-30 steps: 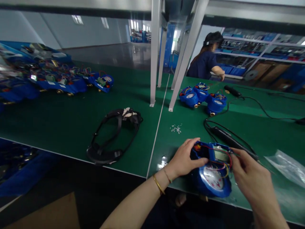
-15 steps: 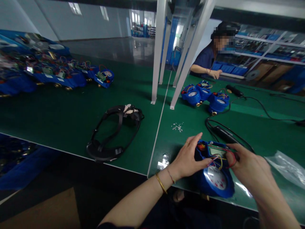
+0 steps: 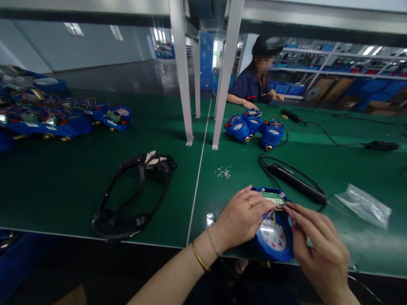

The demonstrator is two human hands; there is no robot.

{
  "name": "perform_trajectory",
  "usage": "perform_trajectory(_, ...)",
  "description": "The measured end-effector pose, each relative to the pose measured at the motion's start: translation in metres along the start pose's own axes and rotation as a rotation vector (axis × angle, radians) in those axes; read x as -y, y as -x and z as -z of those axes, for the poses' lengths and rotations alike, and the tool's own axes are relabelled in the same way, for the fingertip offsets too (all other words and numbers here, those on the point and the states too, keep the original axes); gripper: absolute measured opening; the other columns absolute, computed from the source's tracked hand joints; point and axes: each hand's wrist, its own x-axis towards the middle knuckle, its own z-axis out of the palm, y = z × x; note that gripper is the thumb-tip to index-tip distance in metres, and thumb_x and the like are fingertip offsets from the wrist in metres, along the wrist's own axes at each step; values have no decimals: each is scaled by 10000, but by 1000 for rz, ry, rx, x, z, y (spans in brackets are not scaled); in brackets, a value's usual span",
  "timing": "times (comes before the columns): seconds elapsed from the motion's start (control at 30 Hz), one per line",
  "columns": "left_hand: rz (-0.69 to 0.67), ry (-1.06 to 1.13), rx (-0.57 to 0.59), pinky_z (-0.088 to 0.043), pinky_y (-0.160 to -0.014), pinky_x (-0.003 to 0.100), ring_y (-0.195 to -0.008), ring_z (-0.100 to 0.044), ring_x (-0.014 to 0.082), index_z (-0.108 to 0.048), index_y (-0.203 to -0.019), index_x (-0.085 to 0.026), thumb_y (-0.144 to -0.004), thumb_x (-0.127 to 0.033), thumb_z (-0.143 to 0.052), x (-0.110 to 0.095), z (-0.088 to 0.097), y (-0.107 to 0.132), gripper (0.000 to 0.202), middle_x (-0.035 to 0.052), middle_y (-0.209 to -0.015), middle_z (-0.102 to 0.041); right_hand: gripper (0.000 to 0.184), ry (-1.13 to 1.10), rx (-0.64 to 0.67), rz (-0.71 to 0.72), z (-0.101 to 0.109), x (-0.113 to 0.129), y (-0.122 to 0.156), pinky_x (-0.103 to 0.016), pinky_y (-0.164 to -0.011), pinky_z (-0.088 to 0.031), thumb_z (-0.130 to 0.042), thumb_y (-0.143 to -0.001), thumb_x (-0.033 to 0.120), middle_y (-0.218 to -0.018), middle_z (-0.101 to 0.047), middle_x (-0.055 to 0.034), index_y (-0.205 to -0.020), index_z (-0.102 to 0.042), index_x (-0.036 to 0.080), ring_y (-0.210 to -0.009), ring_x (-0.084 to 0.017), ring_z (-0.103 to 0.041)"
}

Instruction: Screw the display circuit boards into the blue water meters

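Note:
A blue water meter (image 3: 276,243) with a round white dial lies at the bench's front edge. Its upper housing holds a green circuit board (image 3: 270,196) with a small display, and coloured wires (image 3: 270,217) run between board and dial. My left hand (image 3: 240,218) is curled over the meter's left side, its fingertips reaching the wires by the board; its thumb is mostly hidden. From the right, my right hand (image 3: 321,243) pinches a red wire (image 3: 291,215) between thumb and fingers. The two hands' fingertips nearly meet below the display.
Small white pieces (image 3: 224,172) lie beyond the meter. A black soldering iron (image 3: 297,183) with its cable and a clear plastic bag (image 3: 365,205) are on the right. Left is a black head strap (image 3: 108,220). Metal posts (image 3: 219,106) stand mid-bench; a co-worker (image 3: 248,82) sits behind more meters (image 3: 271,134).
My left hand has gone from spread to curled over the meter, fingertips at the wires. My right hand has drawn down and pinches the red wire. The view has shifted right.

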Motion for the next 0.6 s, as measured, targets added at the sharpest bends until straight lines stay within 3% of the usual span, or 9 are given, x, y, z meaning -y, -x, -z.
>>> perform_trajectory(0.13,-10,-129,52,-318,-1172,376,-1163,-569,164,-580,-1195,-189,-950,-174,-459,-6,3,0,273,37,-1169,-681,295,137,77,36,0,-6,-2,-425,-903,-447,-452,-909,93,-1128,-651,-91,-1163,-595,134,-1006,-263,-573)
perform_trajectory(0.27,3,-216,97,-290,-1192,416,-1151,-578,168,-585,-1165,-176,-982,-181,-404,-12,5,-5,257,38,-1121,-700,220,264,161,97,6,-3,-9,-437,-876,-420,-460,-916,122,-1054,-677,-80,-1060,-626,122,-971,-280,-560)
perform_trajectory(0.37,-22,-236,132,-303,-1187,435,-1125,-593,183,-589,-1157,-165,-981,-167,-395,-13,6,-10,262,47,-1094,-703,203,182,151,137,8,-9,-11,-399,-878,-435,-468,-911,109,-1021,-680,-67,-1035,-626,137,-952,-247,-579)
perform_trajectory(0.47,-53,-191,107,-388,-1141,397,-1124,-591,196,-585,-1163,-133,-956,-137,-425,-11,4,-8,262,68,-1113,-694,299,-16,27,-27,3,-43,-10,-351,-899,-465,-426,-909,98,-1110,-657,-75,-1132,-614,163,-1000,-211,-607)
perform_trajectory(0.53,-78,-126,45,-441,-1101,364,-1161,-578,200,-569,-1199,-113,-935,-107,-440,-9,3,-3,294,93,-1156,-680,335,52,8,-235,-6,-83,-10,-379,-915,-465,-419,-907,153,-1152,-640,-111,-1177,-617,151,-1021,-239,-611)
perform_trajectory(0.6,-62,-43,-64,-472,-1071,351,-1200,-569,193,-551,-1240,-127,-925,-84,-428,-4,2,3,341,115,-1245,-643,403,250,256,-361,-20,-127,-12,-393,-856,-471,-455,-874,194,-1110,-647,-173,-1230,-611,89,-997,-290,-610)
